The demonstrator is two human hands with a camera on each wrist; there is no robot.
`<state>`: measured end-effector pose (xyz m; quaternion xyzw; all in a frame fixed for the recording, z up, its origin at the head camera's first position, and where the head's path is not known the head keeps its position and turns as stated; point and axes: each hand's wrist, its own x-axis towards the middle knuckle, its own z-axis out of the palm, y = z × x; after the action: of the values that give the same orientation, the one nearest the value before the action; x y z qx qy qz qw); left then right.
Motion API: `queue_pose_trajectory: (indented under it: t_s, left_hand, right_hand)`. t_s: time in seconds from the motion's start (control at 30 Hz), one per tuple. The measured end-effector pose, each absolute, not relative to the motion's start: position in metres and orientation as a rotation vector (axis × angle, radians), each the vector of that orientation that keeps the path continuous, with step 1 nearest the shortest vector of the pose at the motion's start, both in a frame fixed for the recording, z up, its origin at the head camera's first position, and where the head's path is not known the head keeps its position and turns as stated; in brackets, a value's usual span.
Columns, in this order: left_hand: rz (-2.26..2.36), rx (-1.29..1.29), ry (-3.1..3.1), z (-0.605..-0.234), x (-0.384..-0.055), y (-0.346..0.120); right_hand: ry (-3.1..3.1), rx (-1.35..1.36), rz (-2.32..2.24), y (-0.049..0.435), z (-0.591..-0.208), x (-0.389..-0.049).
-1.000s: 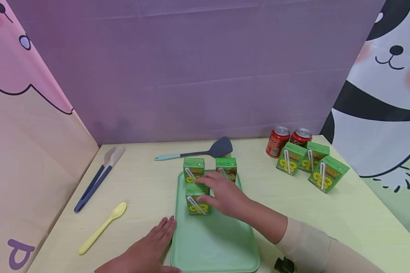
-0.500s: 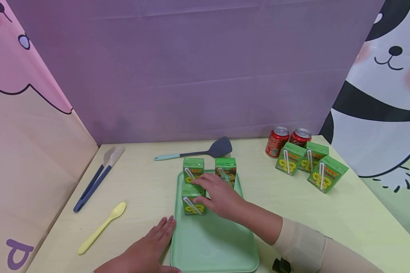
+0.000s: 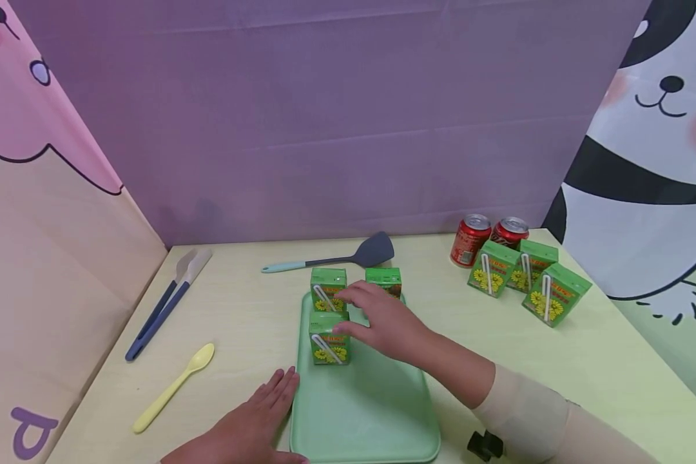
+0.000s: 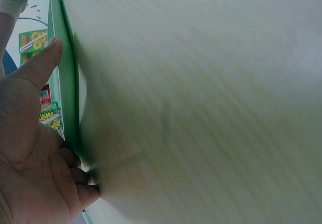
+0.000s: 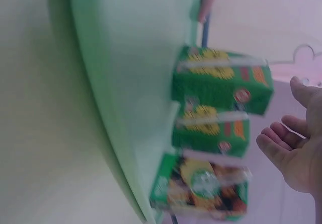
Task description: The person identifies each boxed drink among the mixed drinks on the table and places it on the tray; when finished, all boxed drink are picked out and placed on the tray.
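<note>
On the green tray (image 3: 371, 412) stand three green drink cartons with white straws. The front carton (image 3: 329, 345) is at the tray's left side, with the back left carton (image 3: 328, 287) right behind it. Partly behind my right hand (image 3: 390, 323) is the back right carton (image 3: 384, 276). The right wrist view shows that hand's thumb and fingers spread, holding nothing, a small gap off the front carton (image 5: 221, 83). My left hand (image 3: 258, 412) lies with straight fingers at the tray's left edge, fingertips right at the rim.
Behind the tray lies a spatula (image 3: 374, 250). Tongs (image 3: 165, 309) and a yellow spoon (image 3: 176, 386) lie at left. Two red cans (image 3: 471, 241) and three more cartons (image 3: 557, 299) stand at back right. A purple cloth wall (image 3: 348, 129) closes the back.
The right hand slid the front carton slightly left, into line with the one behind it, then let go and moved back to the right. The left hand stayed in place.
</note>
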<state>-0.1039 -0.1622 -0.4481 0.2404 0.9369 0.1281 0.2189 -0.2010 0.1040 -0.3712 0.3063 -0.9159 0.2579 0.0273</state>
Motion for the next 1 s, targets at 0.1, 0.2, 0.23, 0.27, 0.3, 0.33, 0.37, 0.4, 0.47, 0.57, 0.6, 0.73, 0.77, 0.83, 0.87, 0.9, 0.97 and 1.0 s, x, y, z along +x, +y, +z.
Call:
queue_pose_trajectory:
  t_s: [0.1,0.2,0.23,0.27,0.3,0.33,0.37,0.4,0.47,0.57,0.6,0.73,0.77,0.83,0.87,0.9,0.97,1.0]
  left_hand:
    - [0.352,0.665,2.589,-0.448,-0.104,-0.162]
    - [0.347,0.673,2.590,-0.448,-0.105,-0.162]
    - [0.346,0.676,2.591,-0.448,-0.105,-0.162]
    - [0.345,0.677,2.592,-0.448,-0.105,-0.162]
    - [0.345,0.681,2.594,-0.448,-0.105,-0.162]
    - [0.347,0.682,2.595,-0.448,-0.105,-0.162]
    - [0.348,0.685,2.597,-0.448,-0.105,-0.163]
    - [0.348,0.686,2.599,-0.448,-0.105,-0.163]
    - [0.348,0.690,2.605,-0.448,-0.104,-0.163]
    - [0.347,0.693,2.611,-0.449,-0.104,-0.163]
    - [0.345,0.692,2.612,-0.449,-0.104,-0.163]
    - [0.338,0.688,2.610,-0.449,-0.104,-0.163]
    - [0.337,0.686,2.609,-0.449,-0.104,-0.163]
    - [0.335,0.685,2.607,-0.449,-0.104,-0.163]
    - [0.334,0.684,2.605,-0.448,-0.104,-0.163]
    - [0.332,0.685,2.605,-0.448,-0.104,-0.163]
    - [0.330,0.687,2.603,-0.449,-0.104,-0.163]
    - [0.329,0.688,2.603,-0.449,-0.104,-0.163]
  right_hand:
    - [-2.813,0.876,0.791,0.116,-0.359,-0.205]
    - [-2.809,0.789,0.802,0.132,-0.347,-0.211]
    - [-2.806,0.763,0.802,0.138,-0.342,-0.214]
    - [-2.803,0.739,0.805,0.144,-0.339,-0.216]
    - [-2.801,0.714,0.805,0.150,-0.335,-0.219]
    - [-2.796,0.695,0.801,0.156,-0.332,-0.222]
    - [-2.793,0.676,0.793,0.163,-0.329,-0.225]
    - [-2.791,0.652,0.792,0.169,-0.327,-0.227]
    - [-2.780,0.606,0.788,0.182,-0.323,-0.232]
    - [-2.767,0.542,0.788,0.202,-0.321,-0.241]
    - [-2.765,0.514,0.776,0.208,-0.320,-0.244]
    - [-2.772,0.395,0.698,0.235,-0.321,-0.254]
    - [-2.779,0.360,0.671,0.241,-0.321,-0.256]
    - [-2.791,0.297,0.635,0.254,-0.323,-0.260]
    - [-2.802,0.264,0.618,0.260,-0.324,-0.262]
    - [-2.815,0.232,0.606,0.267,-0.326,-0.264]
    - [-2.831,0.182,0.586,0.279,-0.330,-0.269]
    - [-2.836,0.162,0.585,0.285,-0.333,-0.271]
